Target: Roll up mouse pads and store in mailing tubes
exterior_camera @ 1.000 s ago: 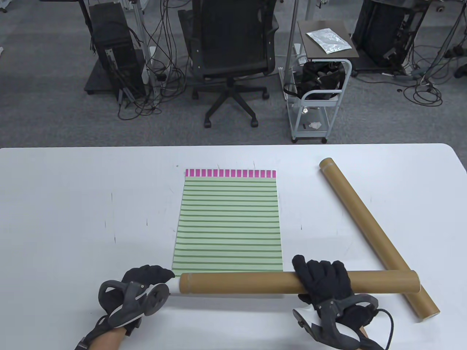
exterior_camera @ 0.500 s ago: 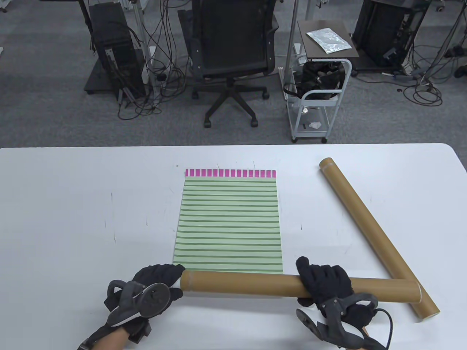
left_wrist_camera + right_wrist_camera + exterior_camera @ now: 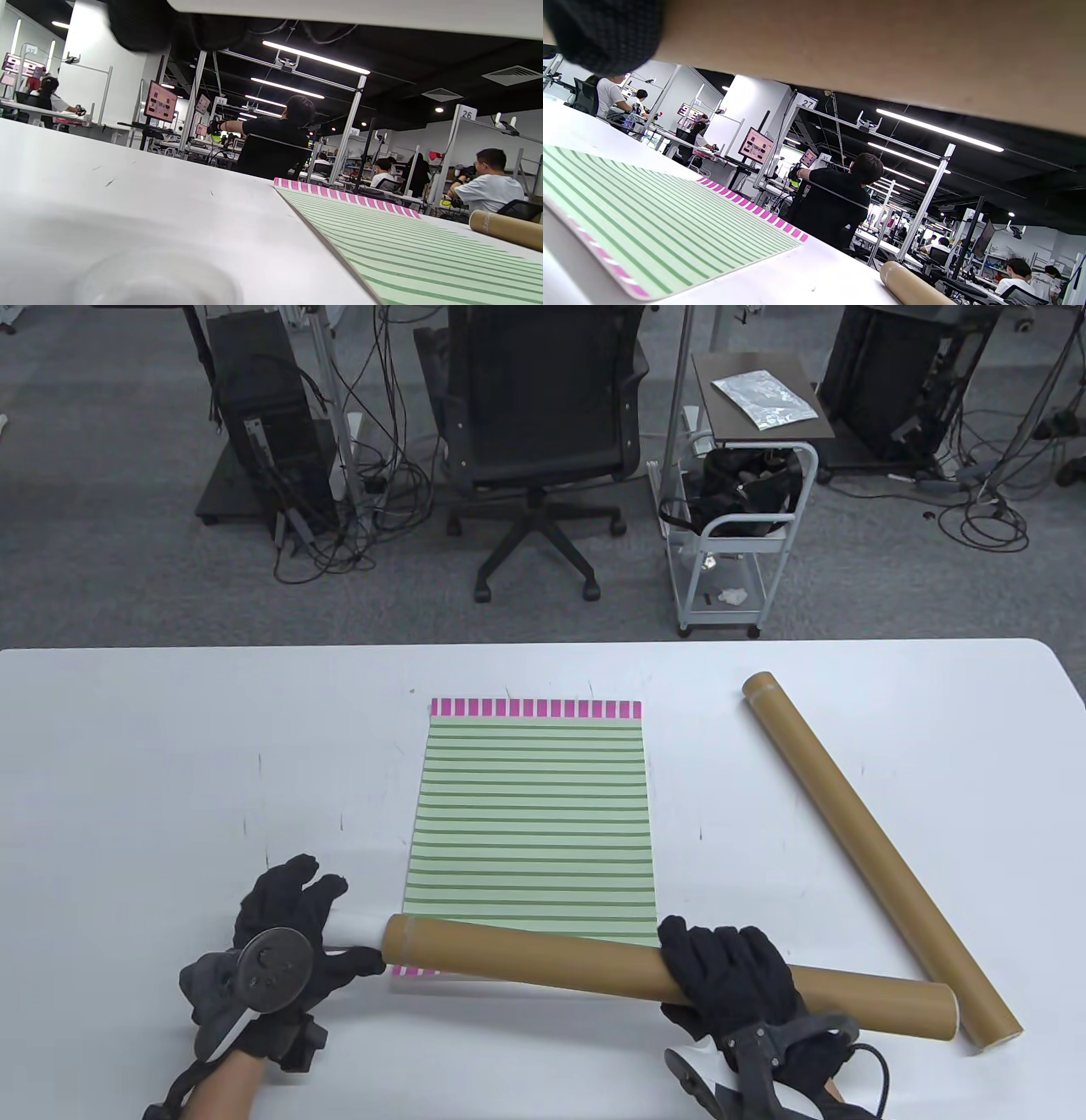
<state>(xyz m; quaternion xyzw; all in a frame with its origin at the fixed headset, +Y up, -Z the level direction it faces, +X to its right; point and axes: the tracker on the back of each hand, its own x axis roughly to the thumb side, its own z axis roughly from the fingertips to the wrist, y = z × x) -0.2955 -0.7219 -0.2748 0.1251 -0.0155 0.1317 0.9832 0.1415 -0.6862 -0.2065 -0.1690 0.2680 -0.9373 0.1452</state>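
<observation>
A green striped mouse pad (image 3: 530, 823) with pink checked ends lies flat mid-table; it also shows in the left wrist view (image 3: 415, 254) and the right wrist view (image 3: 649, 220). My right hand (image 3: 730, 976) grips a brown mailing tube (image 3: 526, 954) held tilted over the pad's near edge; it fills the top of the right wrist view (image 3: 882, 51). My left hand (image 3: 297, 925) pinches a white end piece (image 3: 361, 935) sticking out of that tube's left end; the piece crosses the top of the left wrist view (image 3: 339, 12).
A second brown tube (image 3: 874, 848) lies diagonally at the right, its near end beside the held tube's right end. Its far end shows in the left wrist view (image 3: 509, 228) and the right wrist view (image 3: 912, 288). An office chair (image 3: 539, 432) and cart (image 3: 747, 500) stand beyond the table.
My left hand has moved left and turned, taking hold of the white end piece at the tube's left end. The tube has shifted left and tilted. My right hand moved slightly left with it.
</observation>
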